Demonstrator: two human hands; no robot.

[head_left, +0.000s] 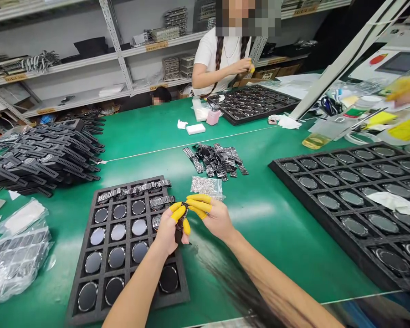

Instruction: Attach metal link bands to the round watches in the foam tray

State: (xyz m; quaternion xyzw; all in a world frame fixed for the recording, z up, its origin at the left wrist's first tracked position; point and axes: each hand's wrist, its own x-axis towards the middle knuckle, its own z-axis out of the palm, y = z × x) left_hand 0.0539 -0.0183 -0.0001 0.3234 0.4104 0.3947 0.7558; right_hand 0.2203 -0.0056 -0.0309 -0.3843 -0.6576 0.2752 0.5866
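My left hand (pixel 166 230), with yellow finger cots on its fingers, is closed around a black watch strap (pixel 181 224) above the right edge of a foam tray (pixel 78 269). My right hand (pixel 216 217), also in yellow cots, pinches at the strap's upper end, its fingertips meeting those of the left. Whether a small pin sits between them is too small to tell. Round dark watch heads (pixel 116 257) fill the tray's cells; several along its far and right sides carry black link straps (pixel 160 202).
Beyond my hands lie a plastic bag of small metal pins (pixel 207 185) and a heap of black link straps (pixel 215 161). Another foam tray (pixel 310 214) stands right, stacked strapped pieces (pixel 44 155) left. A co-worker (pixel 222 59) sits opposite; a yellow-cotted hand (pixel 406 89) shows far right.
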